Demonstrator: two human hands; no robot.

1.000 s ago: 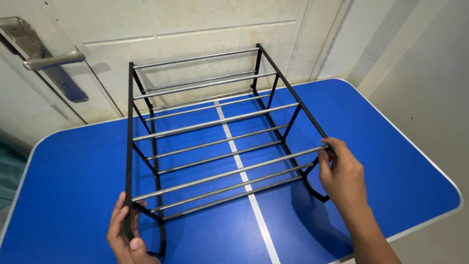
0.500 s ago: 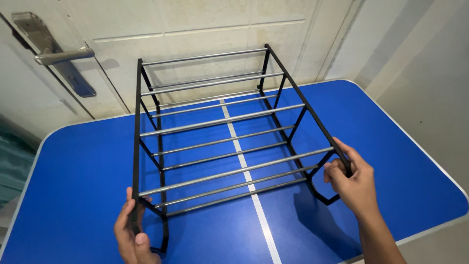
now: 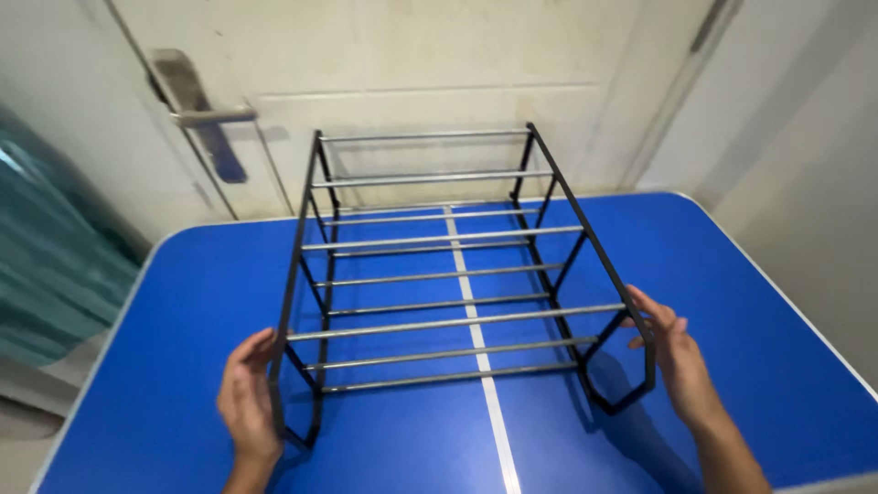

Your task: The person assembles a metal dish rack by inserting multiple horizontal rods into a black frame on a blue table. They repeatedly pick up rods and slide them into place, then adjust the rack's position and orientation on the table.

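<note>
Both hands lie flat and open against the black metal rack [image 3: 448,274]: left hand [image 3: 249,398] on its near-left frame, right hand [image 3: 675,359] on its near-right frame. Rack stands between them on the blue table [image 3: 777,366].

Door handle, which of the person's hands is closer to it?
Left. The left hand is at the rack's near left corner, below the door handle; the right hand is at the rack's right side, farther across the table.
</note>
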